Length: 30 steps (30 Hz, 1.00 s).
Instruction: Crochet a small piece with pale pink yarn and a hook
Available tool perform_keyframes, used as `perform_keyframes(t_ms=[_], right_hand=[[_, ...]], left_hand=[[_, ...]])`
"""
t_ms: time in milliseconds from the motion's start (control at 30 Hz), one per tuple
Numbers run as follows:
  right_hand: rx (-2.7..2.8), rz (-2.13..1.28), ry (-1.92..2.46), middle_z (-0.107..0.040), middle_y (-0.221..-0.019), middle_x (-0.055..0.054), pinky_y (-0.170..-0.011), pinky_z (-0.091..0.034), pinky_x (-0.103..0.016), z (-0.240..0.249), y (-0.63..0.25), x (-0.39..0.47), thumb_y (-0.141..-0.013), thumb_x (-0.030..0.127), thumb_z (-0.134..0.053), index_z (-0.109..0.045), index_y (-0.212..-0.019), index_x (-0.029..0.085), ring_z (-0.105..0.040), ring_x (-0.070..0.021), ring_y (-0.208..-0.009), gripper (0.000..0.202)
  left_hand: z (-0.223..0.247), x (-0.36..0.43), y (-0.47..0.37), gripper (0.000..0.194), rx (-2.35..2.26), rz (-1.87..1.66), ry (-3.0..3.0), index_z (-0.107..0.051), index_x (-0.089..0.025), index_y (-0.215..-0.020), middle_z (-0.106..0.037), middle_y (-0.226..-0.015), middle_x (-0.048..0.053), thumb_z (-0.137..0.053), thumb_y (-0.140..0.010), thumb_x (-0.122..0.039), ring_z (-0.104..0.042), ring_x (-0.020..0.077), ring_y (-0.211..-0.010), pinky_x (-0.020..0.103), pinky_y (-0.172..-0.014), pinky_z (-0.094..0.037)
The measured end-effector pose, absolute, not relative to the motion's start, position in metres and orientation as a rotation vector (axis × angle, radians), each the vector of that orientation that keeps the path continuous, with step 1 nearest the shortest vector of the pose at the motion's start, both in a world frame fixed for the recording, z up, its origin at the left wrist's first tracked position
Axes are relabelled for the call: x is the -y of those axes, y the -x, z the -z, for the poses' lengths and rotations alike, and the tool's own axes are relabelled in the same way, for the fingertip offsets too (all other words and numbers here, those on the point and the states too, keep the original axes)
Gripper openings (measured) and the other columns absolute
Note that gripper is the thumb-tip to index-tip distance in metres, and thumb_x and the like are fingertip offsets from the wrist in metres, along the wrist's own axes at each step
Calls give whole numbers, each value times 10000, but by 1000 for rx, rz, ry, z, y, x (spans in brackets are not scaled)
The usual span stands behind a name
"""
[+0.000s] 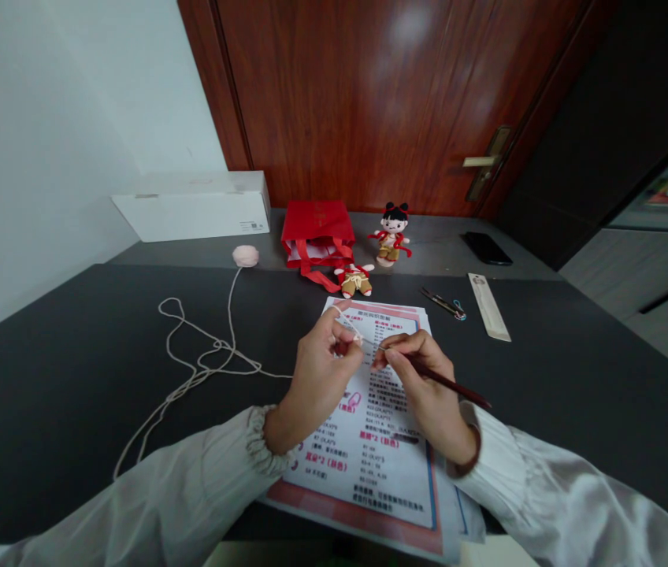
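My left hand [325, 366] pinches a small piece of pale crochet work [358, 339], with a strand of yarn running over its index finger. My right hand [422, 382] is closed round a crochet hook [455, 386] with a dark reddish handle; its thin metal tip points left and meets the crochet work. Both hands are over printed pattern sheets [393, 472]. The pale yarn [198, 374] trails in loose loops on the dark table, left of my left hand, from a pale pink yarn ball [245, 256].
Behind the sheets are a red bag [317, 228], a headless doll body [356, 282] and a standing crocheted doll [393, 235]. Small scissors [441, 302], a white packet [488, 307] and a black phone [488, 248] lie to the right. A white box [204, 209] is at the back left.
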State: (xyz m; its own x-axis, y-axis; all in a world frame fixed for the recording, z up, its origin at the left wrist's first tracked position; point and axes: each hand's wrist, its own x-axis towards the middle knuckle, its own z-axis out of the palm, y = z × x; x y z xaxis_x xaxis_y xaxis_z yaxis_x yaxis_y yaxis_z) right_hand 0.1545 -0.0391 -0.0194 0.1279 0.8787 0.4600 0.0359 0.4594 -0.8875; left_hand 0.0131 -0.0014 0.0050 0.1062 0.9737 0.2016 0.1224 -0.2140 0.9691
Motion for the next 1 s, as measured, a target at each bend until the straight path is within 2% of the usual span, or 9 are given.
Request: perform_keyframes(t_ms=[233, 433, 633, 833, 1000], right_hand=[[1745, -410, 807, -621, -902, -22, -736, -468, -297, 19, -157, 46, -864, 69, -545, -554, -896, 248, -599, -162, -842, 182], [1402, -633, 925, -611, -821, -2, -692, -483, -288, 19, -151, 42, -913, 155, -515, -523, -847, 246, -605, -148, -760, 112], [1836, -382, 812, -634, -913, -53, -742, -486, -339, 20, -158, 40, -873, 99, -535, -565, -886, 245, -594, -193, -858, 150], [1401, -642, 922, -624, -823, -6, -697, -496, -294, 19, -152, 39, -907, 171, -528, -526, -839, 242, -615, -153, -761, 97], [1779, -454, 825, -641, -905, -37, -745, -486, -314, 16, -159, 40, -871, 107, -545, -570, -877, 238, -602, -172, -835, 133]], left_hand=[[-9, 6, -16, 471, -1149, -1235, -1592, -590, -194, -1193, -544, -662, -53, -585, -729, -112, -544, 108, -633, 218, -650, -429], [-8, 5, -16, 502, -1234, -1258, -1698, -579, -202, -1221, -576, -704, -38, -579, -731, -96, -546, 113, -647, 227, -650, -441], [-12, 6, -17, 495, -1230, -1310, -1688, -607, -205, -1185, -575, -677, -44, -582, -708, -72, -534, 114, -620, 237, -648, -437], [-9, 4, -16, 489, -1260, -1311, -1773, -603, -213, -1175, -604, -734, -30, -564, -714, -58, -533, 115, -628, 245, -664, -442], [-5, 2, -14, 454, -1262, -1292, -1919, -581, -210, -1172, -597, -734, -26, -529, -749, -55, -539, 123, -645, 253, -685, -448]])
